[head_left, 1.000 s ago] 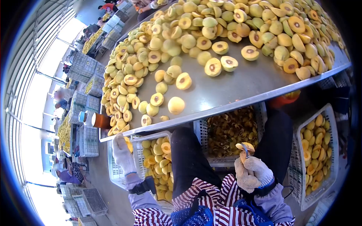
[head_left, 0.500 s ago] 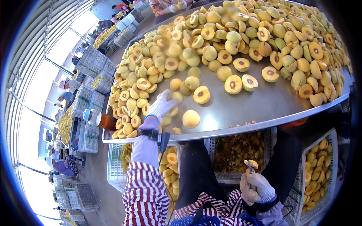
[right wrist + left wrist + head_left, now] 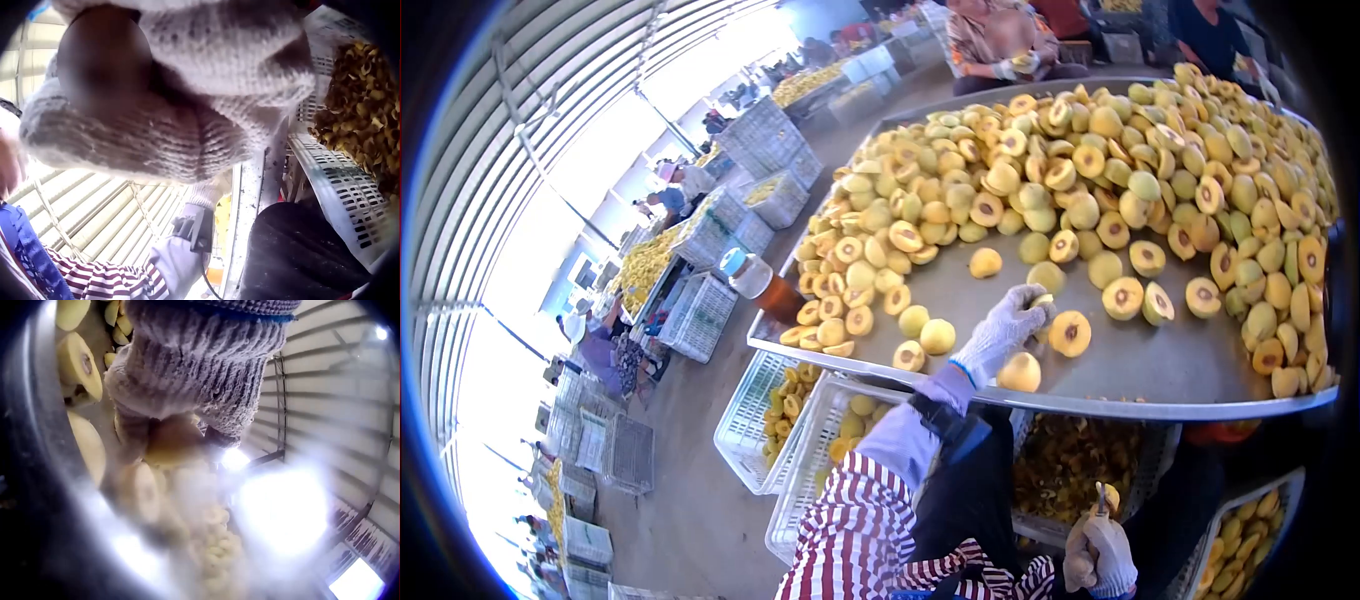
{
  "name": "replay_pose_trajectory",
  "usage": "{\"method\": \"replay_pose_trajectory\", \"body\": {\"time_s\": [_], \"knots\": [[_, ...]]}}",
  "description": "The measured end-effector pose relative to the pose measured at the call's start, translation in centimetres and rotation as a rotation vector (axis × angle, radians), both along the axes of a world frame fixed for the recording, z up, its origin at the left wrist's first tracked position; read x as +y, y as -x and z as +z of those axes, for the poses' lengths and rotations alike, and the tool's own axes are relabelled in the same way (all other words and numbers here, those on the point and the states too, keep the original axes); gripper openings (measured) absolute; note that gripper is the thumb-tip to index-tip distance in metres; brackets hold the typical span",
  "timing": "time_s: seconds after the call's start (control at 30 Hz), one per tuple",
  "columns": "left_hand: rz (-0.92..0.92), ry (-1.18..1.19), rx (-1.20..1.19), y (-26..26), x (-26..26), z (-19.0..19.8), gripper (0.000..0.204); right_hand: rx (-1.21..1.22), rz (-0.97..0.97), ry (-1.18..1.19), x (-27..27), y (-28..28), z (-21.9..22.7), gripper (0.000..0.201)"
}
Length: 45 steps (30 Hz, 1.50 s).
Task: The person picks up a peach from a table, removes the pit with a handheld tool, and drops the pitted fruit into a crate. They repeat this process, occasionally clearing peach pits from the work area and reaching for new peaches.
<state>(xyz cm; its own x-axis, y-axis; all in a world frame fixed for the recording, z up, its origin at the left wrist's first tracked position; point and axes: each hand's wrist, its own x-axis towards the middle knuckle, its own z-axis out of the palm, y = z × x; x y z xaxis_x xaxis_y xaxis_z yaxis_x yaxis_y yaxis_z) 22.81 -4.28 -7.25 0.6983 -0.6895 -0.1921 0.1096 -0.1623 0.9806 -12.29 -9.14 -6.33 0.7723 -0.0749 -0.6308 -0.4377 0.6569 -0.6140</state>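
On the near side of the metal desk, left hand pinches a fruit half in its fingers, just beside a cut half lying face up. Right hand, low by the thigh, curls round a small metal tool, piece of fruit at its tip. Best hold, I judge: light pinch on the rounded sides, then a lift clear of neighbours so none roll. Raised rim lies between the hands; fruit and wrist want to pass above it. Easiest room: bare metal rightward. Heap crowds the far side; jar stands by the left corner; crate of peelings sits below the rim.
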Motion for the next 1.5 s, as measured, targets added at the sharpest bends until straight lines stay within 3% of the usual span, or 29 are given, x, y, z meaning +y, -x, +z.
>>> {"method": "replay_pose_trajectory", "body": {"time_s": [0.07,0.1,0.13,0.17,0.2,0.23,0.3,0.33,0.4,0.53,0.63,0.67,0.73,0.8,0.9,0.93,1.03,1.13,1.27,1.3,1.4,1.43,1.5], "knots": [[-0.250,0.366,0.395,2.1,1.2,1.9,0.044,0.029,-0.004,0.036,0.3,0.2,0.0,0.034],[-0.173,0.321,0.483,4.9,2.0,4.9,0.044,0.018,-0.012,0.067,0.5,0.2,-0.4,0.032],[-0.361,0.379,0.410,5.3,2.4,3.8,0.036,-0.020,-0.017,0.171,0.8,0.0,-0.5,0.029],[-0.255,0.412,0.482,7.5,2.9,3.7,0.043,-0.057,-0.025,0.274,1.2,-0.4,-0.7,0.027],[-0.299,0.430,0.497,9.3,3.6,4.2,0.050,-0.092,-0.035,0.375,1.5,-0.6,-0.9,0.025],[-0.373,0.420,0.522,11.2,4.4,5.1,0.051,-0.001,-0.066,0.200,1.7,-0.6,-1.4,0.019],[-0.561,0.100,0.253,14.0,5.3,7.6,0.038,-0.046,-0.105,0.282,1.9,-0.7,-1.8,0.018],[-0.564,0.265,-0.372,15.5,4.7,6.0,0.040,-0.068,-0.124,0.320,2.1,-0.6,-2.0,0.018],[-0.639,-0.126,-0.464,17.3,5.2,6.6,0.047,-0.090,-0.121,0.340,2.0,-0.3,-2.8,0.019],[-0.503,-0.300,-0.638,18.9,4.6,6.2,0.038,0.017,-0.173,0.378,2.3,-0.7,-3.7,0.031],[-0.417,-0.126,-0.706,19.3,4.3,4.8,0.038,-0.044,-0.223,0.231,2.1,-0.1,-2.8,0.027],[-0.374,-0.006,-0.676,19.5,4.4,4.8,0.040,-0.075,-0.262,0.224,2.0,0.0,-1.8,0.025],[-0.328,0.058,0.165,18.4,4.6,6.2,0.046,-0.064,-0.264,0.246,1.7,0.1,-2.0,0.024],[-0.112,0.179,0.449,18.3,4.3,6.0,0.057,0.003,-0.229,0.214,1.5,-0.2,0.9,0.024],[-0.160,0.355,0.637,18.9,4.5,2.4,0.068,-0.011,-0.120,0.268,1.8,0.0,1.2,0.030],[-0.141,0.356,0.644,19.4,4.3,2.7,0.069,-0.034,-0.122,0.169,1.7,0.0,2.3,0.037],[-0.166,0.368,0.630,20.1,4.0,2.7,0.070,-0.007,-0.019,0.502,1.6,0.3,1.0,0.042],[-0.149,0.334,0.379,20.8,3.8,3.4,0.064,-0.025,-0.009,0.721,1.5,0.5,0.4,0.044],[-0.329,-0.268,-0.630,21.0,3.5,4.7,0.047,0.053,0.051,0.818,1.3,0.4,0.2,0.044],[-0.295,-0.240,-0.708,20.8,3.6,3.7,0.051,0.078,0.079,0.824,1.2,0.3,0.2,0.044],[-0.129,0.053,-0.044,21.0,3.4,2.2,0.051,0.009,0.009,0.783,1.1,0.7,0.3,0.044],[-0.059,0.152,0.330,21.3,3.1,3.2,0.057,-0.013,-0.015,0.681,1.1,0.8,0.2,0.044],[-0.090,0.278,0.553,20.8,3.6,1.9,0.064,-0.057,-0.062,0.479,1.2,0.9,0.0,0.044]]}}
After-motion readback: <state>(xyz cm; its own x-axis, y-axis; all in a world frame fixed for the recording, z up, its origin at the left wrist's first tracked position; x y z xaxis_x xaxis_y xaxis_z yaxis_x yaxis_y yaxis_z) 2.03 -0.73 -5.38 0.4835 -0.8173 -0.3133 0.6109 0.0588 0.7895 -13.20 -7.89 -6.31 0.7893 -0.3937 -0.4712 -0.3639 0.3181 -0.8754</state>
